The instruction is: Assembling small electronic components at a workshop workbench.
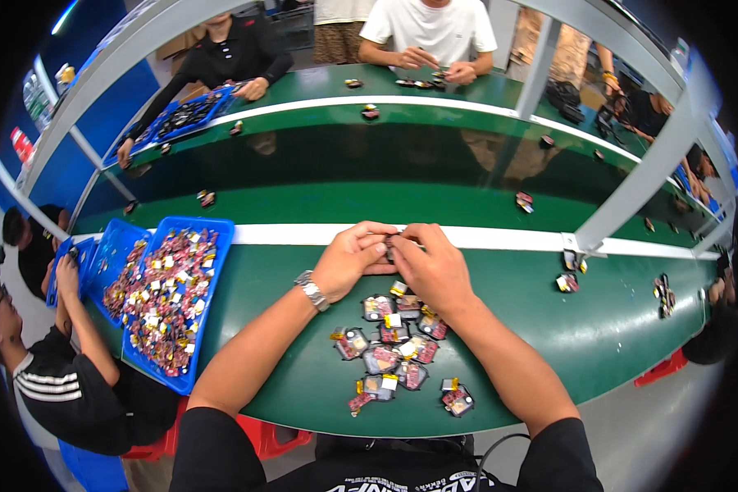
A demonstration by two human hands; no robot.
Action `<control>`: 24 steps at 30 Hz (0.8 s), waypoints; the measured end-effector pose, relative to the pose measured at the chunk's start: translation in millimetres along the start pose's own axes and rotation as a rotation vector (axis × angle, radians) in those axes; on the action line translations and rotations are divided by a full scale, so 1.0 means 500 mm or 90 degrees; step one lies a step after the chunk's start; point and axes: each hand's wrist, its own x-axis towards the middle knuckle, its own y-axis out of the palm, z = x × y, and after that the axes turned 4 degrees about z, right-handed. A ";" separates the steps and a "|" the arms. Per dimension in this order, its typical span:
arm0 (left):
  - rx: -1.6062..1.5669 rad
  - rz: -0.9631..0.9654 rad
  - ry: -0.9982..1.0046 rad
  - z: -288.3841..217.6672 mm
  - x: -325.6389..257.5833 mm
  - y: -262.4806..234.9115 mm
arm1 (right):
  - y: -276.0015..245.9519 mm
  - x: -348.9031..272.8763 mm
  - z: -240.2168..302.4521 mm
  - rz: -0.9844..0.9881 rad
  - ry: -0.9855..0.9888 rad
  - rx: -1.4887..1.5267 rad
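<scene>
My left hand [355,261] and my right hand [431,267] meet over the green bench near its white rail. Between their fingertips they pinch a small dark part [391,248]; the fingers cover most of it, so its exact kind is hidden. A silver watch sits on my left wrist. Just below my hands lies a loose cluster of small electronic assemblies [382,358], with red circuit boards, dark clear-looking casings and white-and-yellow pieces. One similar assembly [457,399] lies apart at the cluster's lower right.
To my left, a blue tray [223,256] is heaped with small red boards. Beyond the white rail [500,237] runs a green conveyor [451,200] carrying scattered assemblies. A grey metal post [644,176] rises at the right. Other people work across the bench and at the left.
</scene>
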 end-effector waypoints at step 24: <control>-0.090 -0.090 0.085 0.016 0.008 -0.008 | 0.044 0.048 0.004 0.026 0.094 0.149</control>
